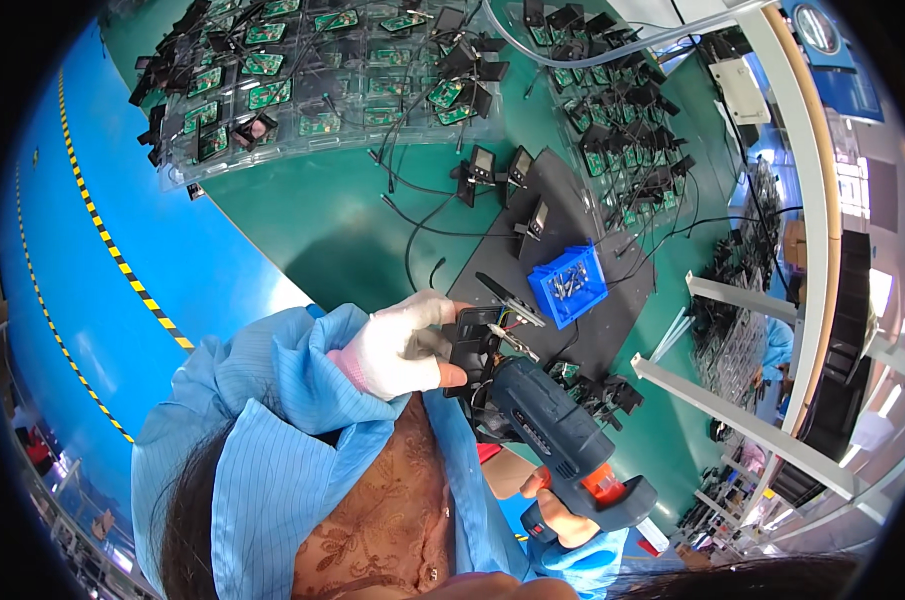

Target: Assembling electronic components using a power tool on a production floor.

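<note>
My left hand (399,345), in a white glove with bare fingertips, grips a black plastic housing (469,338) between thumb and fingers. Thin coloured wires and a small part stick out of the housing's open side. My right hand (562,513) is wrapped round the grip of a dark blue-grey pistol-shaped power tool (552,415) with an orange ring and a red trigger. The tool's front end is close to the housing; whether it touches cannot be made out. Just beyond stands a blue bin (569,284) with small metal parts.
Small black screen units (482,165) with cables lie on the green table (302,215) and dark mat (612,320). Clear trays (322,128) of green circuit boards fill the far side. A white metal frame (752,430) stands at the right. Blue floor (102,300) lies at the left.
</note>
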{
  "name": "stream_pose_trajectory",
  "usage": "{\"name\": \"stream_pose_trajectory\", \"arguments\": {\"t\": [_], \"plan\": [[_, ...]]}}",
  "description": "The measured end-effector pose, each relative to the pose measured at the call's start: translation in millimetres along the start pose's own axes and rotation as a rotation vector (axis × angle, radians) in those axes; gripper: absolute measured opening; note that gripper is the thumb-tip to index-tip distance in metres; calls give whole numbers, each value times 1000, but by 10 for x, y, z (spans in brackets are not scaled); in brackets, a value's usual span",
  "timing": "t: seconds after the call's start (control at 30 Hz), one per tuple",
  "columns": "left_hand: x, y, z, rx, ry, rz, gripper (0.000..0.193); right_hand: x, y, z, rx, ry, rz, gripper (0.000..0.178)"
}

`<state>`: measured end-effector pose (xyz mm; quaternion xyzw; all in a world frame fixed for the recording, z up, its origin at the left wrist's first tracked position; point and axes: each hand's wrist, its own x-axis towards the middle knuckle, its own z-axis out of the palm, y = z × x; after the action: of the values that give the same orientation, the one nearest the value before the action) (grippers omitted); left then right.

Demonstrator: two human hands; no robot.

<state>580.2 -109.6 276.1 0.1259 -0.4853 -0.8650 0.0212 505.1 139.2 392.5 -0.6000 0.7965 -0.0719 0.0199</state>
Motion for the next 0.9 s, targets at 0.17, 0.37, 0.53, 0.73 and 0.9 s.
{"name": "stream_pose_trajectory", "arguments": {"t": [0.17,0.37,0.53,0.73,0.9], "plan": [[5,-4,-8,52,-25,77,55,114,-99,-89,467,-91,553,15],[-14,-18,3,23,-16,73,56,-365,-30,109,68,-77,219,15],[-5,-8,2,-4,-28,66,55,-278,-43,100,312,-63,388,12],[-5,23,15,39,-38,51,55,-296,-51,101,402,-57,459,9],[-4,30,30,21,-38,44,55,-433,-83,152,379,-55,466,7]]}}
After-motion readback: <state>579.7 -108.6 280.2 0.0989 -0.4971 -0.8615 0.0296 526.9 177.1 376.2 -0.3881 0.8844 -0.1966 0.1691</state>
